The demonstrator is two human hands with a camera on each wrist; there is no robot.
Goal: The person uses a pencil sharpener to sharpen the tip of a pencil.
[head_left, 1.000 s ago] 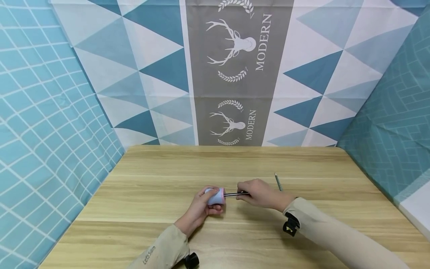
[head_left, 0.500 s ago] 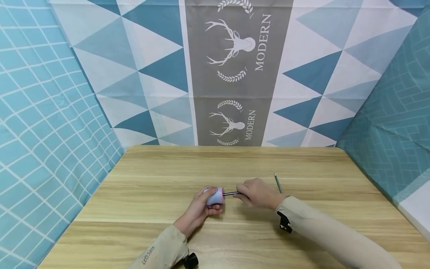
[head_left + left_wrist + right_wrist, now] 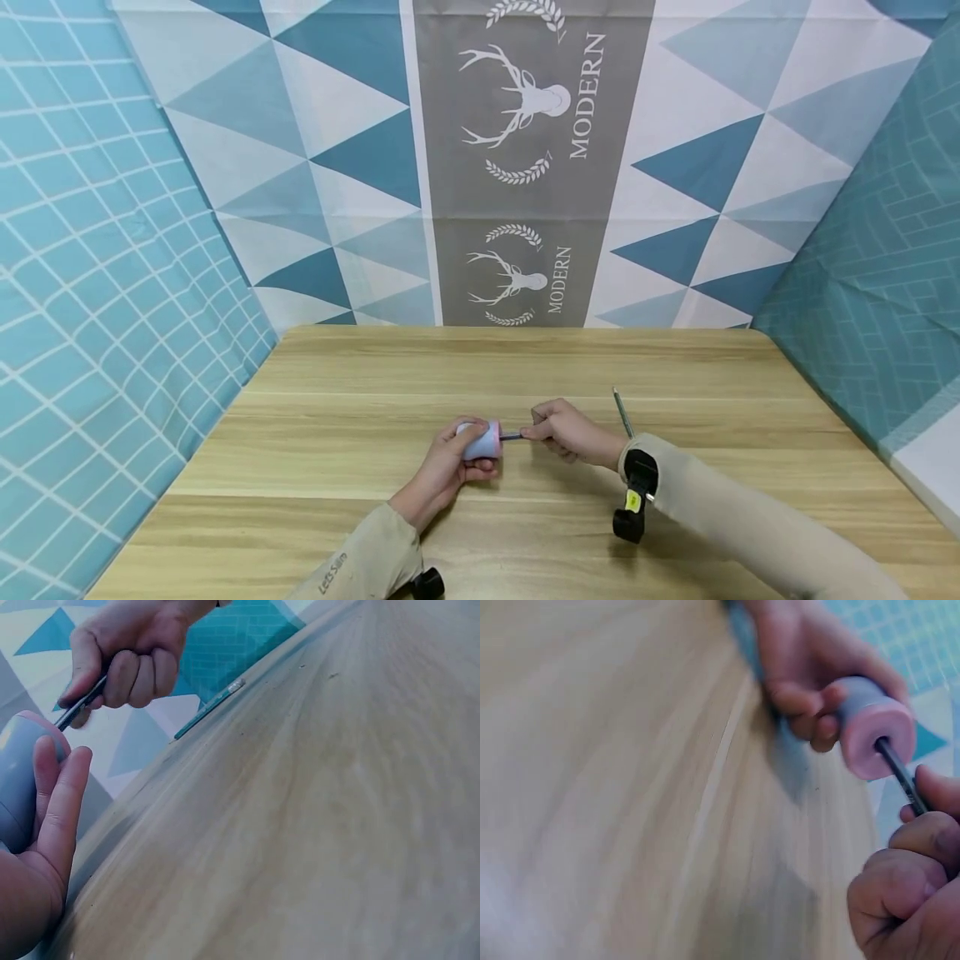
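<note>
The left hand (image 3: pixel 444 467) grips a light blue cylinder (image 3: pixel 480 442) with a pink end that faces right. In the right wrist view a dark thin rod (image 3: pixel 901 777) stands in the hole of the pink end (image 3: pixel 862 742). Thumb and curled fingers of the right hand (image 3: pixel 573 433) pinch the rod's outer part, close to the cylinder. From the left wrist view the same rod (image 3: pixel 75 712) slants up from the cylinder (image 3: pixel 19 780) into the right hand (image 3: pixel 135 656). What lies inside the cylinder is hidden.
A thin green pencil-like stick (image 3: pixel 622 412) lies on the wooden table (image 3: pixel 337 400), just behind the right wrist. Patterned cloths hang behind the table and at both sides. Each wrist carries a small black camera.
The right hand has turned over at the wrist, its camera swinging down, and now pinches the rod with less of it showing. The left hand and the cylinder have hardly moved.
</note>
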